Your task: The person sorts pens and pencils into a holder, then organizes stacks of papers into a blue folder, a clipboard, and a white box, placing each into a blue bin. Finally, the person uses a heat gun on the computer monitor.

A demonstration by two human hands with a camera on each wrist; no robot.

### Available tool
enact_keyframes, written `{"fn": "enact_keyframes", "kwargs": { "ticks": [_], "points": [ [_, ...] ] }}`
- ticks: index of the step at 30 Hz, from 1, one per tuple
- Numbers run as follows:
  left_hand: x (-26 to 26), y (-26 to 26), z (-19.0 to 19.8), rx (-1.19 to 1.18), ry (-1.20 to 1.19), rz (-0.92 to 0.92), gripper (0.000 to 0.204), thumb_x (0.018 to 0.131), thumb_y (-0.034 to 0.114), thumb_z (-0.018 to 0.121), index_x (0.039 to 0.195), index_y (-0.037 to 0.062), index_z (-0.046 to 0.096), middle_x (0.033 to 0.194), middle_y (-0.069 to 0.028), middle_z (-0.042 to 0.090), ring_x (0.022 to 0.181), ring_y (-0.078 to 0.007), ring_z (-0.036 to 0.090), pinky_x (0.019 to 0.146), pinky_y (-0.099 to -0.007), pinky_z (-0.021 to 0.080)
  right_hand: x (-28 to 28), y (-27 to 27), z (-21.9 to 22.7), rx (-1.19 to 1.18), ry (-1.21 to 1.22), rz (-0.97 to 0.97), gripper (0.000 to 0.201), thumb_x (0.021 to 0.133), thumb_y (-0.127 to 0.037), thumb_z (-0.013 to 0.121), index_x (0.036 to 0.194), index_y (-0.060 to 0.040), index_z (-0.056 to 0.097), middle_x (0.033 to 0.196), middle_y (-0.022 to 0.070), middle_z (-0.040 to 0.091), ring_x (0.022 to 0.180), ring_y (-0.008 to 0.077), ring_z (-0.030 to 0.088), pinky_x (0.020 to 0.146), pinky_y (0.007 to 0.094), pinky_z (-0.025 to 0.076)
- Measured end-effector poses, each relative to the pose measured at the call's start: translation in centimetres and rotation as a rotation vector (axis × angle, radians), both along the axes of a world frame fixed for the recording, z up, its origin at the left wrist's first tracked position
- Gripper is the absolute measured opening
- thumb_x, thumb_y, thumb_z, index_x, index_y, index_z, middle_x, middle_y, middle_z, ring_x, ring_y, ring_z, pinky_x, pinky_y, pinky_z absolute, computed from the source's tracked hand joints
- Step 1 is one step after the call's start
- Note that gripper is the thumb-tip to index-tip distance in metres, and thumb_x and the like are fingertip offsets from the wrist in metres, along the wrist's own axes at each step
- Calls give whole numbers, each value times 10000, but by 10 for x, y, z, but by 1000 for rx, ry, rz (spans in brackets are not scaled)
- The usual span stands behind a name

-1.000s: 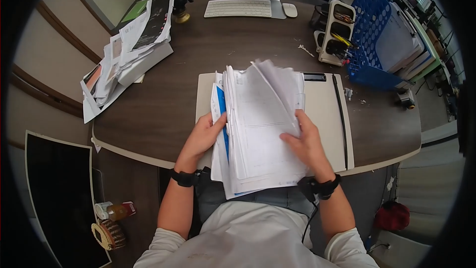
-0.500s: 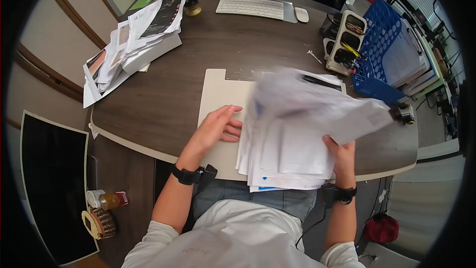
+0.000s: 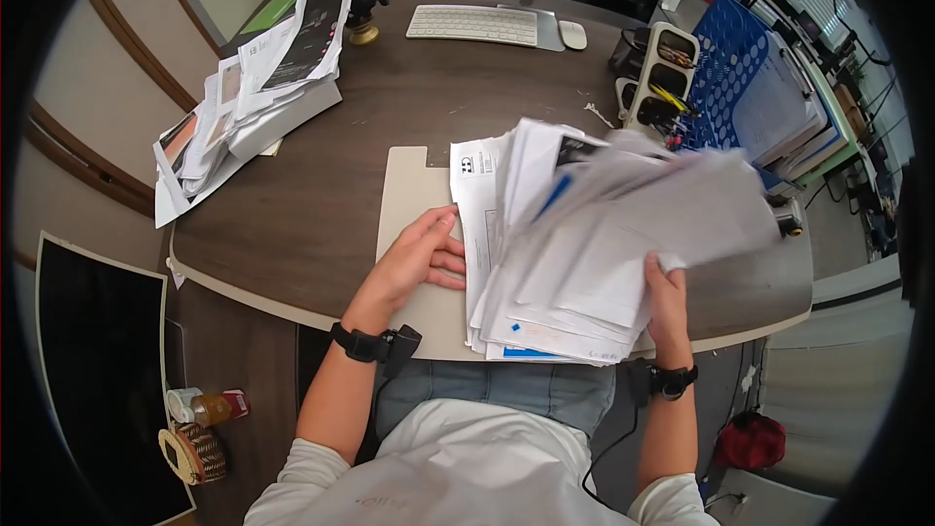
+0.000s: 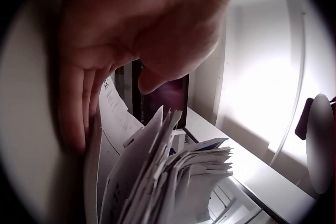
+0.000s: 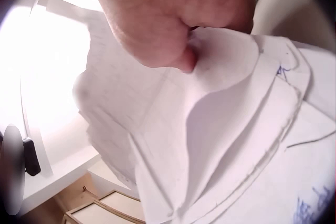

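Worktop, left to right: one heaped paper pile; one beige mat; one left hand, fingers loosely extended at the near edge of one paper stack, contact unclear; one keyboard; said stack, fanned across the mat, sheets uncountable; one mouse; one pen organiser; one right hand, gripping the stack's right side; one blue basket.

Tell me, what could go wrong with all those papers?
The right hand grips loose, fanned-out papers by one side, so some might slip out and get mixed up. The near end of the pile reaches the front edge of the desk, so a few sheets could slide off. The lifted pages also look close to the pen holder and might bump it.
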State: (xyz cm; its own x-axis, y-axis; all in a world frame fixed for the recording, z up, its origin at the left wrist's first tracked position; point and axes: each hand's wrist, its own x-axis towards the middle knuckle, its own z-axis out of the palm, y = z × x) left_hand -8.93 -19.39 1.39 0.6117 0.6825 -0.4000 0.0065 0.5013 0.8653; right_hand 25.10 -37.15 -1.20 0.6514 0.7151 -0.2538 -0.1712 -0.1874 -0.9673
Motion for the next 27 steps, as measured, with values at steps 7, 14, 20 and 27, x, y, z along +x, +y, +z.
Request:
{"fn": "enact_keyframes", "kwargs": {
  "ticks": [7, 14, 20, 27],
  "points": [
    [21, 8, 2, 18, 130, -75, 644, 1025, 425, 564, 1451, -36, 419, 1038, -132, 664, 913, -211, 702, 766, -341, 605, -35, 34, 25, 17, -411, 380, 368, 995, -100, 602, 1342, 9, 549, 1139, 98, 686, 1026, 162, 620, 901, 307, 497],
    [31, -8, 10, 153, 4, 59, 501, 909, 154, 764, 1287, -112, 572, 1195, -171, 680, 1047, -210, 674, 909, -349, 548, -62, 53, 21, 208, -398, 489, 496, 867, -10, 718, 1324, 5, 529, 1138, 113, 664, 1088, 207, 614, 973, 336, 489],
    [30, -19, 78, 740, -184, 279, 363, 845, 58, 817, 1160, -13, 653, 1054, -48, 700, 922, -138, 639, 822, -294, 531, -73, 60, 103, 592, -210, 207, 635, 774, -24, 822, 1331, -16, 519, 1225, 135, 631, 1130, 230, 606, 969, 352, 506],
    [16, -3, 78, 1243, -41, 280, 269, 848, 35, 769, 1092, -28, 673, 996, -72, 710, 898, -172, 664, 784, -328, 537, -56, 58, 97, 381, -426, 323, 635, 753, -57, 867, 1303, 3, 554, 1160, 125, 669, 1050, 220, 659, 910, 347, 549]
  ]
}}
